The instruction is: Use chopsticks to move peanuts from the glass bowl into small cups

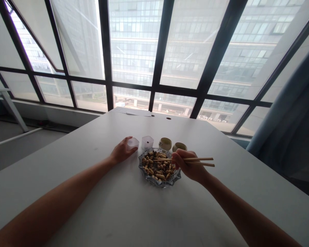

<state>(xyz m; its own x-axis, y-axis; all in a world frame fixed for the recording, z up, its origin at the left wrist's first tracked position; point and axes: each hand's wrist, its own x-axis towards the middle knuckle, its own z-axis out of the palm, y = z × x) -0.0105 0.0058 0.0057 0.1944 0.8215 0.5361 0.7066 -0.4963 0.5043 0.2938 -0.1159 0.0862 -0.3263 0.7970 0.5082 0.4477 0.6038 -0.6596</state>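
Observation:
My left hand (122, 151) is closed around the side of a small clear plastic cup (133, 143) on the table. In my right hand (188, 164) is a pair of wooden chopsticks (199, 159), their tips reaching left over a scalloped glass bowl (160, 183). Unshelled peanuts (159, 175) and some dark seeds fill the bowl. Whether the tips pinch anything is too small to tell. A second clear cup (147, 142) with a dark bit in it stands just right of the held one. Two small olive ceramic cups, one (165, 143) beside the other (179, 146), stand behind the bowl.
Everything stands on a wide white table (113, 206). Papers (134, 112) lie at its far end, near two dark round holes. Large framed windows rise beyond. A blue curtain (285, 113) hangs at the right, and another white table (14, 106) is at the far left.

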